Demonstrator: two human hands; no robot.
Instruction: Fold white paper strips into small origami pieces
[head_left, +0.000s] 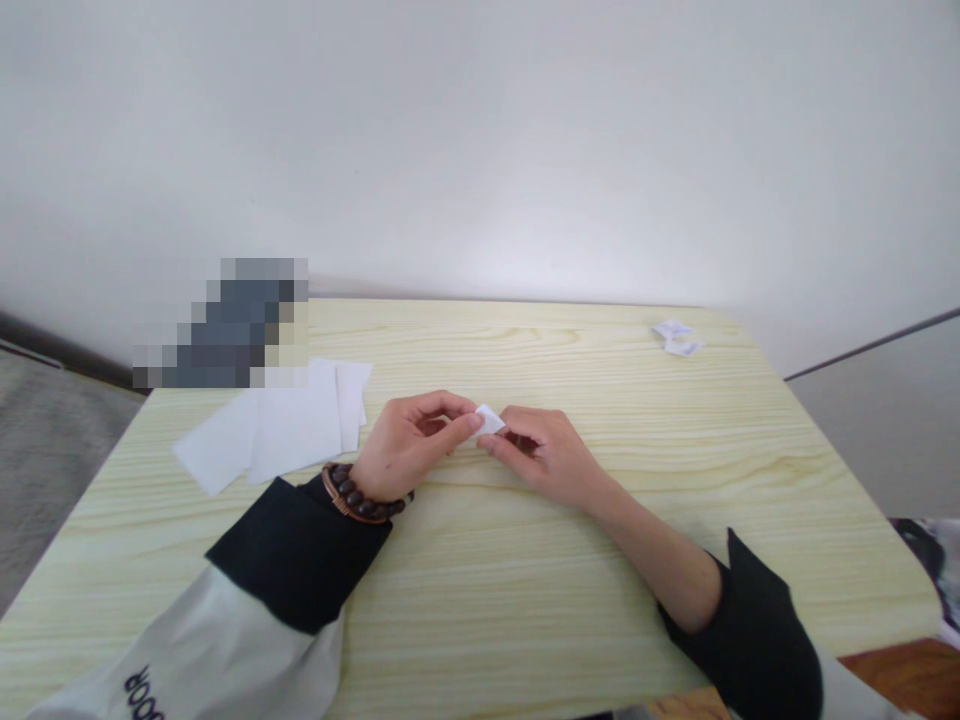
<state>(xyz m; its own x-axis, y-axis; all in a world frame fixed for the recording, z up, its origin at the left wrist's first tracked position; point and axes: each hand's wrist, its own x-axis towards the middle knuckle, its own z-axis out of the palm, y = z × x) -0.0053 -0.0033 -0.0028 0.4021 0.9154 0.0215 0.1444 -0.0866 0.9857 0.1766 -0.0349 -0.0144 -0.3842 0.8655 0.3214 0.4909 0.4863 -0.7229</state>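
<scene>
A small folded piece of white paper (490,419) is held between both hands above the middle of the table. My left hand (409,440) pinches its left side between thumb and fingers. With thumb and fingertips closed, my right hand (551,455) grips the paper's lower right side. The fingers cover part of the paper, so its full shape is hidden. Several flat sheets of white paper (296,430) lie overlapping to the left of my left hand.
The pale wood-grain table (525,600) meets a white wall (480,150) at its back edge. Small folded white paper pieces (679,340) sit at the far right. A blurred-out dark object (232,330) is at the back left corner.
</scene>
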